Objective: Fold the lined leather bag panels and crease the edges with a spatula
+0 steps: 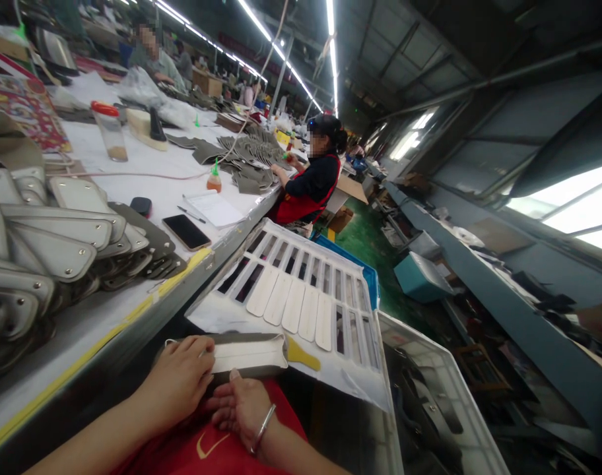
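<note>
Where left hand [188,361] clamps left end of grey-brown, white-faced folded piece [250,353], lower centre of frame, right hand [245,404] curls loosely, thumb at lower edge. Step looks like edge-folding; next move likely calls for steady left hold.

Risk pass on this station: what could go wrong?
The white-lined grey piece could slip: the left hand grips one end, the right hand looks loose.
Its other end looks near the white strips on the rack and might nudge them.
The phone near the table edge could get knocked off.
</note>
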A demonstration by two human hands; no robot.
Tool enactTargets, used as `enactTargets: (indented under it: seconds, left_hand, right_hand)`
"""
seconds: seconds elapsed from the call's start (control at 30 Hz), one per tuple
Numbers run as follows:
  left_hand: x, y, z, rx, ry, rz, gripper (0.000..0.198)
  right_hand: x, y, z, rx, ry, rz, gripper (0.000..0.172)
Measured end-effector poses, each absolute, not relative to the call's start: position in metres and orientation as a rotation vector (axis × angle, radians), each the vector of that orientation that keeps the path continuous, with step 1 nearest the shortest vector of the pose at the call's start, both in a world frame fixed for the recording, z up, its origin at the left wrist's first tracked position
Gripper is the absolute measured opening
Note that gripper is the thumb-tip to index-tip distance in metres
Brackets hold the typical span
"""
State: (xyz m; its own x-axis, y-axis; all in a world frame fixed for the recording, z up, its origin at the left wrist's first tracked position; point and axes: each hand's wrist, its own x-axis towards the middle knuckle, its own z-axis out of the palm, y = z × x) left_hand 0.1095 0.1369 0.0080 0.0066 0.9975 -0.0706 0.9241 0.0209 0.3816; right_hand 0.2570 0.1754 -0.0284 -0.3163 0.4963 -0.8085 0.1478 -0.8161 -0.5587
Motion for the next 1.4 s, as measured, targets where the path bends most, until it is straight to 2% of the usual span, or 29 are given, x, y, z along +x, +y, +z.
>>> enactTargets:
  seconds: [0.43,0.7,1.03,1.4]
  left_hand:
    - [0.104,0.123,-0.013,2.008,2.109,0.484,0.028]
    - [0.082,0.101,-0.036,2.005,2.263,0.707,0.019]
    - [0.07,0.089,-0.057,1.878,2.164,0.985,0.021]
    - [0.047,0.085,-0.05,1.915,1.986,0.903,0.022]
  right_hand:
    - [0.233,0.164,-0.019,-1.723,-0.908,2.22,0.047]
    - [0.226,0.161,-0.028,-1.712,-0.903,2.242,0.057]
    - [0.209,0.153,-0.016,-1.739,-0.912,2.311,0.055]
    - [0.196,0.149,-0.017,-1.721,-1.033,2.404,0.057]
